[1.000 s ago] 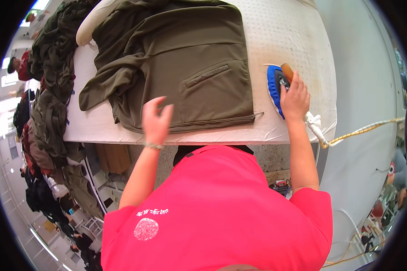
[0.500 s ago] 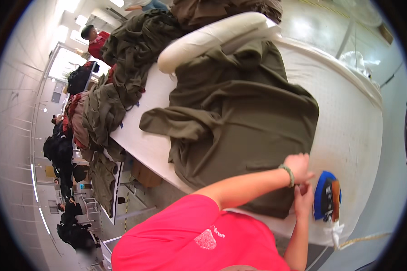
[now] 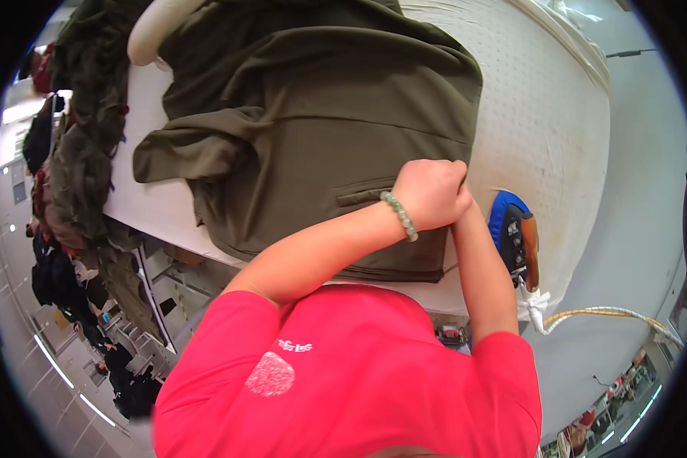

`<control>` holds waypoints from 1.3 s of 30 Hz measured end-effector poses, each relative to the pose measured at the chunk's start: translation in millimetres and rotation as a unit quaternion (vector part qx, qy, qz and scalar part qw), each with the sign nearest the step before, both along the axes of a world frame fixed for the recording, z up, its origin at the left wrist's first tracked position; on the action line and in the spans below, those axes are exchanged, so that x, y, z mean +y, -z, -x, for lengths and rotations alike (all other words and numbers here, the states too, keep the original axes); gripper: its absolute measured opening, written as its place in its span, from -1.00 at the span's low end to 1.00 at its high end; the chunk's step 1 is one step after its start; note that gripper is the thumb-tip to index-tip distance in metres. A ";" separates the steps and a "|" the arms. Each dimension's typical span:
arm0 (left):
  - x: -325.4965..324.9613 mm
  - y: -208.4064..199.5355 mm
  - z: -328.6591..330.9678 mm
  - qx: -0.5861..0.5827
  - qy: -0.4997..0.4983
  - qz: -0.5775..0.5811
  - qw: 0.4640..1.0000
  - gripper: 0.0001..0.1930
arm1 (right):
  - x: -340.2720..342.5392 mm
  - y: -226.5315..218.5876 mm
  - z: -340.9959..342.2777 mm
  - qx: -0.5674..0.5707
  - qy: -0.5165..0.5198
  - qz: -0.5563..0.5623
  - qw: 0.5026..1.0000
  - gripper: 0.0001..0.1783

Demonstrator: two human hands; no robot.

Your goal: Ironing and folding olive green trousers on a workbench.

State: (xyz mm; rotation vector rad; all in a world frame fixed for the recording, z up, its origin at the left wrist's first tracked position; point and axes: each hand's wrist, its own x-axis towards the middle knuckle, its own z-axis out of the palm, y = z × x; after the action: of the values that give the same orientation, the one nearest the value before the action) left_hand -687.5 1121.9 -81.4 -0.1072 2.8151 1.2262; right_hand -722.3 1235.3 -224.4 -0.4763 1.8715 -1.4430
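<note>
An olive-green garment [image 3: 343, 99] lies spread on a white padded table [image 3: 527, 99], a sleeve stretched out to the left and a slit pocket near its lower edge. My left hand [image 3: 429, 192], with a beaded bracelet on its wrist, is closed at the garment's right edge, beside the pocket. What its fingers hold, if anything, is hidden. Against it, on the right, is my right hand [image 3: 462, 200], mostly covered by the left one, its fingers out of sight. An iron [image 3: 514, 237] with a blue edge and brown handle rests just right of my right forearm.
A pale hose [image 3: 595, 311] and a white wrapped cord run from the iron's near end to the right. A cream padded roll [image 3: 156, 30] lies at the far left of the table. Heaped olive garments [image 3: 84, 160] stand beyond the left edge, with people farther off.
The view has shifted, so the table sits higher and farther left. My hands, slightly apart before, are now together at the garment's edge. The iron stays beside them.
</note>
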 end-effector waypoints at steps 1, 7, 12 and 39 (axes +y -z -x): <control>1.2 2.3 -0.1 0.005 0.005 -0.010 1.000 -0.81 | -36.9 24.0 -8.5 -0.069 0.045 0.428 0.900 -0.63; -1.1 10.2 -14.1 0.022 -0.002 -0.029 0.999 -0.81 | -54.1 18.1 29.7 -0.233 0.117 0.669 0.696 -0.66; -17.6 22.2 -27.6 0.085 -0.013 -0.072 0.994 -0.82 | -54.8 -3.3 80.2 -0.348 0.166 0.529 0.756 -0.65; -43.9 1.1 32.5 0.018 -0.037 -0.104 0.994 -0.73 | -51.9 -92.2 89.9 -0.245 0.167 0.150 0.943 -0.53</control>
State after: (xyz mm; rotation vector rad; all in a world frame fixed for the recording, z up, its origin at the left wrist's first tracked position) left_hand -719.9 1078.0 -82.5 -0.1824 2.7147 1.5427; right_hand -812.2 1183.4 -132.1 0.0767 1.3786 -1.8800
